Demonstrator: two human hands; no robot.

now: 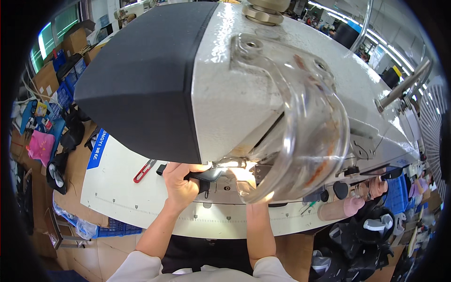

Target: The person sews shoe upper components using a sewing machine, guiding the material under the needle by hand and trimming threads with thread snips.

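At the near side of a large sewing machine, my left hand is closed round a smooth black piece. A dark strap end pokes out left of that hand. The piece reaches under the machine head toward the lit needle area. My right hand is across from it, under the lamp light. Glare and the clear curved guard cover its fingers, so their grip cannot be made out. Red-handled thread snips lie on the white table, left of my left hand.
A pink bottle lies at the table's right, near small dark round parts and a green-handled tool. Black goods are heaped below on the right. Boxes, blue crates and a pink item crowd the left. A fan stands far right.
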